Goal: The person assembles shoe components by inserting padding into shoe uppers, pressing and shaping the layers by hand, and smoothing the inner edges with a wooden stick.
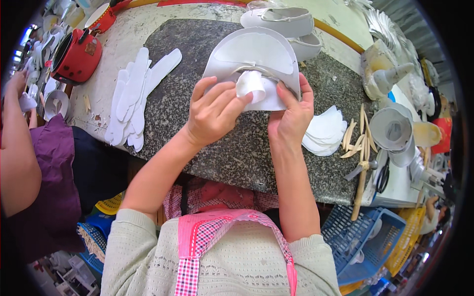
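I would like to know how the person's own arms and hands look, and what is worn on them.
The left hand and right hand are bare, without gloves; no watch or bracelet is visible. The forearms are uncovered. The sleeves are pale grey-green knit with small openwork holes, ending near the elbows.

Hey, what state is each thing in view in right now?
Left hand: closed on the white roll
Right hand: gripping the curved piece
Curved piece: held up
White roll: curled
Insoles: overlapping pile
Petal shapes: stacked
White shoes: stacked
Wooden sticks: heaped
Hammer: lying, handle past the table edge
Scissors: can't tell whether open
Red pot: uncovered
Blue basket: uncovered
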`<state>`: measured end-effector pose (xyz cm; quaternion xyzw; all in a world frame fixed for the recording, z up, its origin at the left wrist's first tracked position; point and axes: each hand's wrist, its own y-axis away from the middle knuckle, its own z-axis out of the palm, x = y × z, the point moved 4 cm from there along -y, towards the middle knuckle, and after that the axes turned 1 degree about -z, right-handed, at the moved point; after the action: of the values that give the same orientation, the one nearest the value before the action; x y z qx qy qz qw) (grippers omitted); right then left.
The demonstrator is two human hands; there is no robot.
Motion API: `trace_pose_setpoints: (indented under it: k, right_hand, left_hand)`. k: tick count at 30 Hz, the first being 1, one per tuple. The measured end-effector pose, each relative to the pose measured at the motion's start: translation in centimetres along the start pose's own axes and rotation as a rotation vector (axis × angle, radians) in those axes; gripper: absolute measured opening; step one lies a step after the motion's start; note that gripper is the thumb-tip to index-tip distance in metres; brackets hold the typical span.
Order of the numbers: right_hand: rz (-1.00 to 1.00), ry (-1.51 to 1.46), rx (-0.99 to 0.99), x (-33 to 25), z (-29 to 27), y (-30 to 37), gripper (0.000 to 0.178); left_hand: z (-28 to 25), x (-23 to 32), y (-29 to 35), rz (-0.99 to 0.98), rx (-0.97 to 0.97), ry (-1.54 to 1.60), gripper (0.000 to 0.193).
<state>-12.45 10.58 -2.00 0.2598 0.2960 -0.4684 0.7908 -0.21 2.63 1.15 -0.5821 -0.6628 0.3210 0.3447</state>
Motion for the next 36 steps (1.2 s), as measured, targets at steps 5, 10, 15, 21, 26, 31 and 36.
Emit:
trace_pose_setpoints:
  k: [5, 10, 15, 21, 26, 31, 36]
  right_hand:
    - [-0.105, 0.052, -0.051, 0.3, -0.6, 0.0, 0.054]
    - [-0.133, 0.185, -0.088, 1.5, -2.0, -0.6, 0.056]
    - [-0.303, 0.699, -0.181, 2.7, -3.3, -0.6, 0.065]
    - [-0.513, 1.183, -0.308, 2.2, -1.7, 0.2, 0.074]
    - [-0.416, 1.256, -0.339, 2.0, -1.9, 0.1, 0.073]
    - [-0.521, 1.366, -0.378, 2.0, -1.7, -0.4, 0.080]
    - [-0.592, 1.378, -0.403, 2.2, -1.7, -0.4, 0.084]
  left_hand:
    - [-0.7, 0.5, 0.6, 0.249, -0.134, -0.129, 0.009]
    - [0.0, 0.3, 1.6, 0.359, -0.251, -0.190, 0.009]
    - [0.5, 0.9, 3.3, 0.437, -0.520, -0.203, 0.014]
    - [-0.1, 1.7, 4.2, 0.533, -0.703, -0.313, 0.022]
    - [0.1, 2.3, 4.5, 0.536, -0.774, -0.305, 0.031]
    - [0.3, 2.8, 4.7, 0.462, -0.819, -0.304, 0.034]
    - [0.8, 2.7, 3.9, 0.391, -0.954, -0.307, 0.030]
